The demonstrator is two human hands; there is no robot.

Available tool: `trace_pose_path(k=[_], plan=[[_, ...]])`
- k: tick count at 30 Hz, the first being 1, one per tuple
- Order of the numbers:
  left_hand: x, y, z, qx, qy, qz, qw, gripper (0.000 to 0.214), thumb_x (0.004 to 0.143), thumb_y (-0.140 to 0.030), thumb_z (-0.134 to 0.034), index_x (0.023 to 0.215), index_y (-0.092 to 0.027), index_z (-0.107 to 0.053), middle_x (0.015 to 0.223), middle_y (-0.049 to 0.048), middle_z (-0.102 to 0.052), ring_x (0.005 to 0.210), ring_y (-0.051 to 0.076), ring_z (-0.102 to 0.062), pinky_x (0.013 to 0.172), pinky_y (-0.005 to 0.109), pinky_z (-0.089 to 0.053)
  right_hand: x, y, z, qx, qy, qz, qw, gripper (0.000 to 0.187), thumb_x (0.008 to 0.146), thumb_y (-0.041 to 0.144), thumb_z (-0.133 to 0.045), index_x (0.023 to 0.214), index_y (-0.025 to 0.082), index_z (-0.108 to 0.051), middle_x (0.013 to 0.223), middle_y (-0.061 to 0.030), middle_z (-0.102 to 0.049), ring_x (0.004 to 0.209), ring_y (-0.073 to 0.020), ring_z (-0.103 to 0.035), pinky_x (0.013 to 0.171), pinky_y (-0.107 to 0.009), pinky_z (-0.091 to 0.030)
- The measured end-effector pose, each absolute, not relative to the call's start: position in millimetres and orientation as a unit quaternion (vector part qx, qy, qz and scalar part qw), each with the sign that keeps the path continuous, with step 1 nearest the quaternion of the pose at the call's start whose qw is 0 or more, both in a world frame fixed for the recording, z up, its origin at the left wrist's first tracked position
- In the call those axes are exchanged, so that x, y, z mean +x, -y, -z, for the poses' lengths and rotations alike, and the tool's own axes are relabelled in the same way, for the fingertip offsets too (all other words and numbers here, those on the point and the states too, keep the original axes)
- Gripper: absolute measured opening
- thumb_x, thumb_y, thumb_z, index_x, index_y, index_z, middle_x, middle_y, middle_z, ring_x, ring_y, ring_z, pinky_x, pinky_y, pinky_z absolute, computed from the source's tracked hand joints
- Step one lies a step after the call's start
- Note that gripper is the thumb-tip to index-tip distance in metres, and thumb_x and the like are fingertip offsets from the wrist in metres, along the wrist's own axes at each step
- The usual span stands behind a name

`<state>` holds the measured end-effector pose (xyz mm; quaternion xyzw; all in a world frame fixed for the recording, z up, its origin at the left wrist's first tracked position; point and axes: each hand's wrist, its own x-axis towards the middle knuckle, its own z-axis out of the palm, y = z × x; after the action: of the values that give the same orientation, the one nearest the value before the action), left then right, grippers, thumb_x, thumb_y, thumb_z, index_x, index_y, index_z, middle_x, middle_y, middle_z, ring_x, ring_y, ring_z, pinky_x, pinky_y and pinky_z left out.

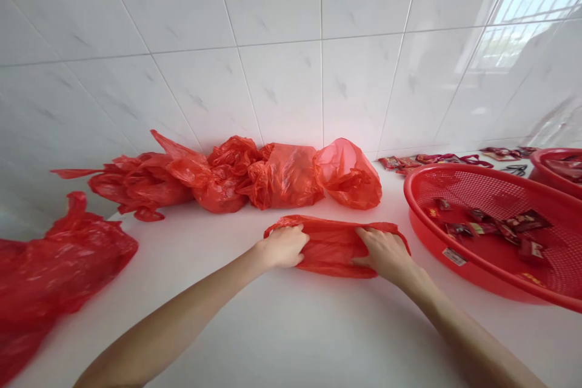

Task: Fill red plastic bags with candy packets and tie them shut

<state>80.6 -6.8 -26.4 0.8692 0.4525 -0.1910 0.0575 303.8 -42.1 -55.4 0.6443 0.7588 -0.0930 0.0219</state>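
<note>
A flat red plastic bag point(334, 244) lies on the white counter point(282, 327) in front of me. My left hand point(284, 247) is closed on the bag's left end, fingers curled round the plastic. My right hand point(385, 253) grips the bag's right end, fingers bent into the film. The bag is stretched between the two hands.
A row of filled, knotted red bags point(236, 176) lines the tiled wall behind. Another red bag point(50, 267) sits at the left edge. A red mesh basket point(500, 279) with small dark packets stands at right, a second basket point(557, 170) behind it, loose packets point(431, 160) beside.
</note>
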Motion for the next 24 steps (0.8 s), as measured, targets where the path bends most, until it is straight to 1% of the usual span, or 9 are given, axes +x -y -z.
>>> trace_pose_path(k=[3,5,8,12,14,16,19,22,24], plan=[[77,7,20,0.854,-0.471,0.208,0.075,0.016,0.079,-0.026,-0.066,0.087,-0.013,-0.073,0.102,0.0152,-0.071,0.087,0.029,-0.072,0.065,0.032,-0.053,310,44,54,0.65,-0.751,0.109,0.037,0.033,0.079,0.036,-0.079,0.102,0.019,-0.063,0.104,-0.0127,-0.075,0.093,-0.0327,-0.073,0.063,-0.031,-0.045],[77,10,16,0.852,-0.472,0.21,0.082,0.016,0.078,-0.026,-0.067,0.085,-0.013,-0.072,0.101,0.015,-0.071,0.086,0.028,-0.072,0.065,0.032,-0.052,313,45,55,0.645,-0.754,0.12,0.038,0.038,0.079,0.036,-0.079,0.109,0.019,-0.062,0.112,-0.0137,-0.074,0.1,-0.033,-0.072,0.069,-0.032,-0.048],[80,19,13,0.863,-0.457,0.195,0.091,0.014,0.083,-0.024,-0.062,0.088,-0.015,-0.072,0.109,0.013,-0.071,0.091,0.027,-0.071,0.068,0.032,-0.052,318,41,55,0.641,-0.756,0.129,0.034,0.043,0.08,0.039,-0.077,0.114,0.019,-0.062,0.121,-0.0157,-0.071,0.107,-0.0344,-0.07,0.075,-0.035,-0.05],[81,40,21,0.923,-0.365,0.035,0.114,0.019,0.094,-0.027,-0.055,0.093,-0.019,-0.072,0.116,0.0083,-0.07,0.104,0.025,-0.069,0.09,0.036,-0.052,321,36,53,0.644,-0.755,0.123,0.013,0.039,0.082,0.041,-0.075,0.11,0.015,-0.065,0.119,-0.0183,-0.071,0.107,-0.0373,-0.069,0.079,-0.039,-0.052],[81,49,31,0.938,-0.325,-0.029,0.113,0.02,0.097,-0.032,-0.056,0.098,-0.019,-0.072,0.113,0.0071,-0.072,0.107,0.025,-0.068,0.104,0.043,-0.047,317,39,49,0.638,-0.762,0.111,-0.004,0.031,0.086,0.033,-0.072,0.11,0.014,-0.066,0.12,-0.0187,-0.07,0.11,-0.0369,-0.068,0.087,-0.042,-0.05],[78,56,43,0.945,-0.308,-0.054,0.099,0.019,0.096,-0.033,-0.059,0.102,-0.019,-0.071,0.108,0.0061,-0.073,0.104,0.025,-0.069,0.111,0.05,-0.041,311,46,45,0.623,-0.776,0.098,-0.025,0.024,0.09,0.023,-0.067,0.112,0.016,-0.067,0.123,-0.0167,-0.069,0.115,-0.0338,-0.067,0.098,-0.044,-0.047],[72,58,60,0.95,-0.295,-0.084,0.054,0.017,0.095,-0.023,-0.058,0.107,-0.019,-0.07,0.108,0.0067,-0.074,0.103,0.025,-0.07,0.11,0.052,-0.044,310,62,33,0.557,-0.815,0.092,-0.133,0.024,0.094,0.023,-0.061,0.116,0.019,-0.069,0.126,-0.0126,-0.07,0.121,-0.029,-0.064,0.106,-0.043,-0.045],[64,57,69,0.956,-0.274,-0.105,-0.012,0.035,0.091,-0.006,-0.048,0.118,-0.018,-0.067,0.117,0.0089,-0.073,0.109,0.025,-0.069,0.106,0.05,-0.049,335,74,7,0.474,-0.823,0.117,-0.291,0.034,0.093,0.033,-0.062,0.124,0.022,-0.069,0.134,-0.0111,-0.067,0.123,-0.0273,-0.064,0.1,-0.038,-0.052],[57,57,70,0.957,-0.258,-0.124,-0.052,0.047,0.087,0.002,-0.042,0.124,-0.017,-0.064,0.12,0.0095,-0.072,0.112,0.024,-0.068,0.108,0.05,-0.049,369,72,-15,0.503,-0.794,0.104,-0.325,0.04,0.092,0.041,-0.062,0.127,0.023,-0.068,0.132,-0.0099,-0.069,0.123,-0.029,-0.064,0.103,-0.041,-0.051]])
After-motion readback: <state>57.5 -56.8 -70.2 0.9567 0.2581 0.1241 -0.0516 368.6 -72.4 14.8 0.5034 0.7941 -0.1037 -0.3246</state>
